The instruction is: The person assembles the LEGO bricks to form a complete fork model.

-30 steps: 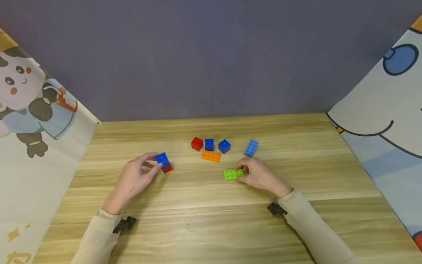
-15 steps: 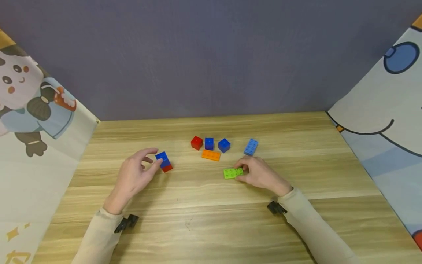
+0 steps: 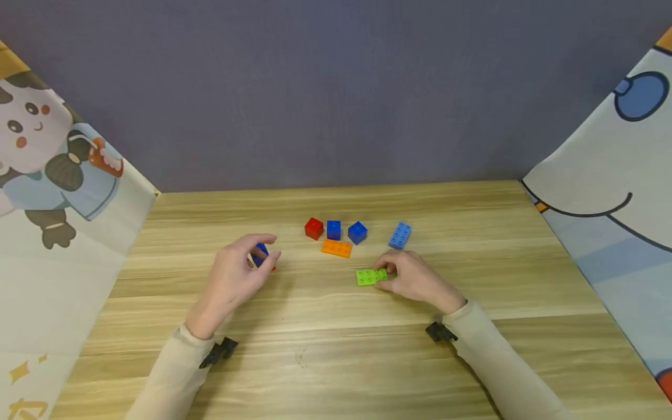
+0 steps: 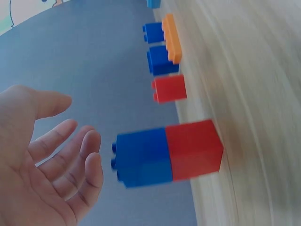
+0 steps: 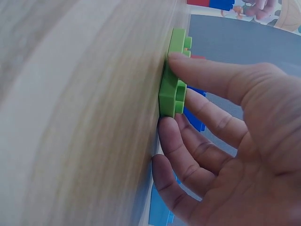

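My left hand (image 3: 238,274) hovers over a two-brick stack, fingers loosely bent and holding nothing. In the left wrist view, the stack's blue brick (image 4: 143,157) sits on a red brick (image 4: 194,149), a small gap away from my fingers. From the head view, that hand partly hides the stack. My right hand (image 3: 417,280) pinches a flat lime green brick (image 3: 366,277) at its right end, thumb on the near edge. The right wrist view shows the green brick (image 5: 166,101) lying on the table with its studs away from the tabletop.
Farther back on the wooden table (image 3: 315,361) are a red brick (image 3: 314,228), two blue bricks (image 3: 333,230) and a flat orange brick (image 3: 336,248). A light blue brick (image 3: 400,235) lies beyond my right hand. A grey panel (image 3: 336,93) stands along the back edge.
My left hand has let go of the blue-and-red stack, lifted off it and moved right, now over it. The right hand keeps its pinch on the green brick, unmoved.
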Demonstrator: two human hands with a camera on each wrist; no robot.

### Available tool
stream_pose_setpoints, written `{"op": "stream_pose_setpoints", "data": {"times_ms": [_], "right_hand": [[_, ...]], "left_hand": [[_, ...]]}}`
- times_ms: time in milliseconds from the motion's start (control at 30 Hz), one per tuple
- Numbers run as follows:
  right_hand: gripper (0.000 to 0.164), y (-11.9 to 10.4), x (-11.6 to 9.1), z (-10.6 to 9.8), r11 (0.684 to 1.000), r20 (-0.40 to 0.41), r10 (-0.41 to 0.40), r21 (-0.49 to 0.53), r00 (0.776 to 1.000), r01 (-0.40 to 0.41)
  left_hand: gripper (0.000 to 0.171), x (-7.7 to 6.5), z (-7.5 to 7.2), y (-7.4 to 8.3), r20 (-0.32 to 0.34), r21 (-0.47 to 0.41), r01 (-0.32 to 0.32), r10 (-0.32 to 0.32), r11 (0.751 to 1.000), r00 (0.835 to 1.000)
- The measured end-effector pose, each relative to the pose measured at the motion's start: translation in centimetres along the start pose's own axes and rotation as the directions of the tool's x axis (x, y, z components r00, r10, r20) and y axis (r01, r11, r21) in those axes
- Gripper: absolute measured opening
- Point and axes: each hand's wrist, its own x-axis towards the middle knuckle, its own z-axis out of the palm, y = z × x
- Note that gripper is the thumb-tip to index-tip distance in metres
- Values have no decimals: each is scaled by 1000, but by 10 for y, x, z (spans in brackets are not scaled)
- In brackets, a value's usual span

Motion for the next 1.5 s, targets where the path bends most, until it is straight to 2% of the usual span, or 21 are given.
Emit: {"op": "stream_pose_setpoints", "data": {"times_ms": [133, 533, 767, 933, 1033, 1500], "right_hand": [[34, 1, 0, -1, 1000, 2, 6, -2, 1000, -6], [33, 0, 1, -1, 1000, 4, 0, 5, 1000, 0], [33, 0, 1, 0, 1000, 13, 2, 7, 1000, -2], [33, 1, 1, 0, 1000, 12, 7, 5, 1000, -7], [33, 1, 1, 0, 1000, 14, 15, 10, 1000, -15], [34, 4, 2, 2, 1000, 9, 1, 29, 1000, -1]], "left_hand": [[30, 4, 11, 6, 34, -25, -27, 28, 999, 999], [31, 19, 49, 19, 127, -92, -38, 50, 995, 991], [32, 31, 69, 22, 199, -81, -39, 54, 996, 978], [35, 40, 82, 24, 277, -46, -31, 43, 998, 960], [35, 47, 90, 23, 298, -42, -41, 52, 998, 953], [33, 67, 108, 23, 340, -2, -51, 48, 999, 939]]}}
